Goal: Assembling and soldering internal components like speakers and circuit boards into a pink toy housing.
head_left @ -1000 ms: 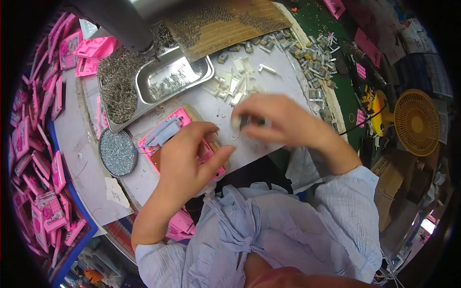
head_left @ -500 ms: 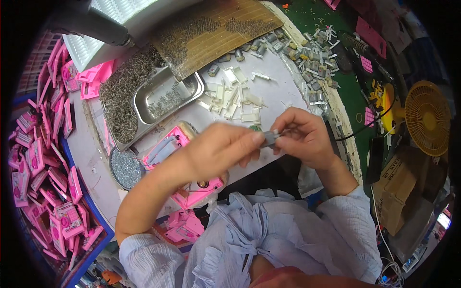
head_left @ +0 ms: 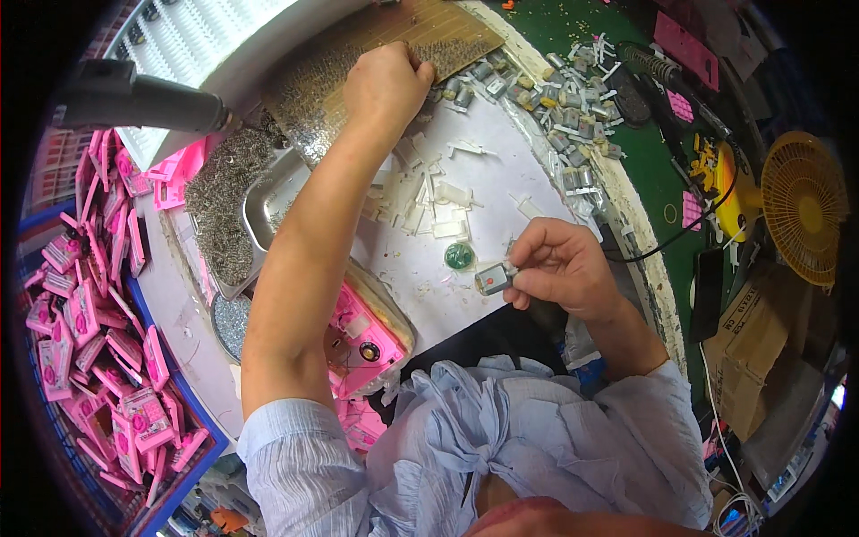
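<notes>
Head view: mid-frame my right hand (head_left: 564, 271) pinches a grey motor (head_left: 490, 279); upper centre, my left hand (head_left: 385, 87) curls over cardboard (head_left: 334, 109), contents hidden.

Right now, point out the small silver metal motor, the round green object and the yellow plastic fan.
Small silver metal motor (head_left: 489, 279): head view, on its casing.
Round green object (head_left: 459, 257): head view, middle of its top.
Yellow plastic fan (head_left: 806, 210): head view, grille centre.

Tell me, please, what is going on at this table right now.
The person's right hand holds what looks like a small silver motor. The left hand is at the brown board; whether it grasps anything is hidden. White plastic parts and a round green piece lie on the table.
</notes>
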The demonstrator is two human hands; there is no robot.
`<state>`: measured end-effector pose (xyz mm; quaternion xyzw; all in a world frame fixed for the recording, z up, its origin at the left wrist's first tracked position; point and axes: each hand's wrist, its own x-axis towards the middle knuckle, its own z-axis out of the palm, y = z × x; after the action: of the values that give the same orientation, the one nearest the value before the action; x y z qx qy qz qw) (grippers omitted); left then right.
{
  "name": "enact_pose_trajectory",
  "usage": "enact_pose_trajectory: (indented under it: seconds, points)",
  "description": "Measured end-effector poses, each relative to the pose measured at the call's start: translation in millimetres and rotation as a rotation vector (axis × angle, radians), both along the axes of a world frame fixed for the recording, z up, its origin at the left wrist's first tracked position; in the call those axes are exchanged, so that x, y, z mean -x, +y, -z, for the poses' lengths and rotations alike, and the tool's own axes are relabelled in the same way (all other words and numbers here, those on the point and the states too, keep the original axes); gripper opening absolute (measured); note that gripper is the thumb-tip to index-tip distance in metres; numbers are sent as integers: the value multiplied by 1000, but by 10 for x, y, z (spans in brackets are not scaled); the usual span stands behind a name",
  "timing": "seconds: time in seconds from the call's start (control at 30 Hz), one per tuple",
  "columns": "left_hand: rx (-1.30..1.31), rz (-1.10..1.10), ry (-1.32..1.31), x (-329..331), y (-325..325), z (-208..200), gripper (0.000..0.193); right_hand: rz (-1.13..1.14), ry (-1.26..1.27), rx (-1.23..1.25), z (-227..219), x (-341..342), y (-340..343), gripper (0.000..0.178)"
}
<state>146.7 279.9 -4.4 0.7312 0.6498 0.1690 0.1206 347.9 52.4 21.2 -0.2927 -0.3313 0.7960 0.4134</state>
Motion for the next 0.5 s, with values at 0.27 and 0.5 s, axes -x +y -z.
enact_pose_trajectory:
  seconds: [0.27,0.5]
  points:
    - [-24,-29,169,-132,43,6,32,4,-48,-28,-21,-58,-4,19]
    - [-63,-75,100,-209,58,39,22,218,-415,-167,-34,-250,12,22]
